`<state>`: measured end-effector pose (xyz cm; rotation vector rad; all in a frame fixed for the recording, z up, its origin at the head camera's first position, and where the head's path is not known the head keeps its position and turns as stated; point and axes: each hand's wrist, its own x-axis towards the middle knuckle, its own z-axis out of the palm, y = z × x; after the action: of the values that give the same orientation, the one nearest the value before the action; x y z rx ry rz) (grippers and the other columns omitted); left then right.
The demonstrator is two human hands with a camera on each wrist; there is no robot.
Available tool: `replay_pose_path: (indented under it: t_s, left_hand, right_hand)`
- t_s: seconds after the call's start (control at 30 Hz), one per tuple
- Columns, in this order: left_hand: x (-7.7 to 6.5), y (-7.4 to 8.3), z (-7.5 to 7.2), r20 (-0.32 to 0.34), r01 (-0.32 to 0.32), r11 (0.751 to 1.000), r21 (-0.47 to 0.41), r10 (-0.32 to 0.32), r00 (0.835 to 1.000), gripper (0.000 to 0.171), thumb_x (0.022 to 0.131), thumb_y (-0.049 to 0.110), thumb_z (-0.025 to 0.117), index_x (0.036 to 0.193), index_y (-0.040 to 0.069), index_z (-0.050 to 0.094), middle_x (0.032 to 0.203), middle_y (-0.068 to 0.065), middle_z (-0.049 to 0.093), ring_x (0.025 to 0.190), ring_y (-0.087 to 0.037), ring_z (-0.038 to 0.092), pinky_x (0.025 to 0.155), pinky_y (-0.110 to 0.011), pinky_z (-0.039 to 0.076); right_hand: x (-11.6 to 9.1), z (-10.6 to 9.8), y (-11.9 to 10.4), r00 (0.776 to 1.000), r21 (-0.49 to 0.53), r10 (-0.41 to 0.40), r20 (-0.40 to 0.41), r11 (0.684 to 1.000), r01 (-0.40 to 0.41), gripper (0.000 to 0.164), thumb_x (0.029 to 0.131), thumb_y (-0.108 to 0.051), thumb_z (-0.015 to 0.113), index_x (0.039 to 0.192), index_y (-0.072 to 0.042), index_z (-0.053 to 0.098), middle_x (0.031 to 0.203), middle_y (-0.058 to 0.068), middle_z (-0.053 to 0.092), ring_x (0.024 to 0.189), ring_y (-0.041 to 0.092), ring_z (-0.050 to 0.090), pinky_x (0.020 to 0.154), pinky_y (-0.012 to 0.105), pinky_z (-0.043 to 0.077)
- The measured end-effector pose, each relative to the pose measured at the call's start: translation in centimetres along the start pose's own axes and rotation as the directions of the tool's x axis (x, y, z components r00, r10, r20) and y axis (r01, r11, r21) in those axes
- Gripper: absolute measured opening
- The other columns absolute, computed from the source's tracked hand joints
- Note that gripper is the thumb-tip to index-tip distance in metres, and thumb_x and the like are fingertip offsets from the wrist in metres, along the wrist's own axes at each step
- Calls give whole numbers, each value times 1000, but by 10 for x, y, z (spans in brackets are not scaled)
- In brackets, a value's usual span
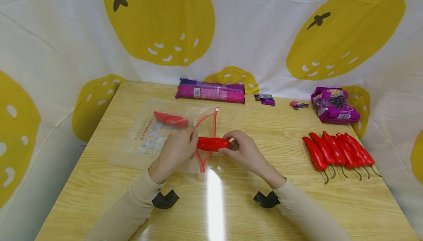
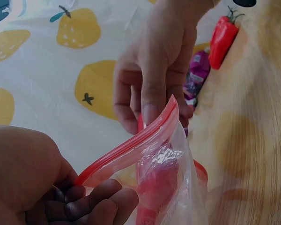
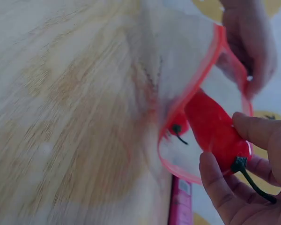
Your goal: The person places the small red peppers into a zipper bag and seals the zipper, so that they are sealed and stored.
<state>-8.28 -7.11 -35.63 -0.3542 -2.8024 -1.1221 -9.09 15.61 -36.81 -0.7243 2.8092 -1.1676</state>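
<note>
Right grip clamped on red pepper, left grip pinching bag at its mouth. Limp mouth could fold inward, snagging the pepper, if left slackens.

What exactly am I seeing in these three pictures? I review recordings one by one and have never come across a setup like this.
There is no machine here, just a person's two bare hands. The head picture comes from a camera worn on the head, looking forward and down. The other two come from cameras on the left and right wrists, each looking at that hand's work.

The left hand holds a clear bag by its red rim. The right hand holds a red pepper at its stem end, partway into the bag's open mouth. Another pepper is inside the bag.

On the wooden table also lie a row of red peppers, a long purple pack, a bulkier purple pack and small wrapped items.
</note>
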Motion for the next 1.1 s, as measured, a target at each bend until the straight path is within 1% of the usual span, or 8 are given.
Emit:
replay_pose_path:
  t_s: [0.23,0.4,0.47,0.57,0.7,0.87,0.93,1.1]
  left_hand:
    - [0,1,-1,43,6,1000,4,-7,999,24,93,17,43,71,12,51,45,4,46,35,-8,44,34,-24,37]
    - [0,1,-1,33,-1,1000,26,0,999,26,93,18,43,69,12,50,44,6,46,34,-6,44,34,-24,36]
    - [-1,2,-1,27,-2,1000,31,1,1000,27,93,19,42,68,12,50,43,6,46,34,-6,43,34,-24,36]
    - [-1,3,-1,25,2,999,34,-2,1000,27,93,19,43,69,12,50,43,7,46,33,-5,43,34,-24,36]
    - [-1,4,-2,25,-9,999,31,8,1000,26,93,19,44,69,11,50,43,7,45,34,-6,42,34,-25,35]
    - [-2,6,-2,27,-10,999,33,9,1000,28,93,18,43,66,12,49,44,6,45,33,-7,42,35,-26,34]
    - [-2,6,-2,21,-8,999,41,7,1000,29,93,18,44,65,12,49,44,5,45,34,-7,42,35,-26,34]
    - [-3,7,-1,21,-9,999,34,9,1000,29,92,18,44,64,12,48,46,4,45,35,-7,42,35,-26,34]
  right_hand:
    - [35,28,-4,998,-5,-62,20,998,62,31,76,-19,75,101,-7,60,94,3,57,79,16,61,69,26,53]
    - [51,41,-8,992,-15,-109,69,994,110,30,78,-8,71,106,-3,61,98,8,58,84,18,63,72,22,52]
    - [54,46,-8,988,-11,-142,63,990,143,29,79,-3,68,107,0,62,98,11,59,86,21,63,72,21,52]
    - [58,51,-8,977,-92,-210,28,973,212,23,79,-1,67,102,-1,65,93,10,63,84,20,63,72,23,51]
    - [64,56,-11,966,-272,-260,-10,930,248,10,80,-7,69,90,-7,67,81,4,65,74,15,62,67,26,50]
    - [72,60,-14,974,-414,-227,-3,887,206,3,78,-10,70,81,-8,68,70,3,61,64,18,59,59,31,48]
    - [74,63,-15,977,-487,-212,0,854,185,5,79,-12,69,74,-9,68,65,3,58,60,19,58,56,33,47]
    - [79,71,-16,975,-651,-223,-19,742,158,14,75,-9,64,62,-12,62,62,2,56,56,19,57,48,33,47]
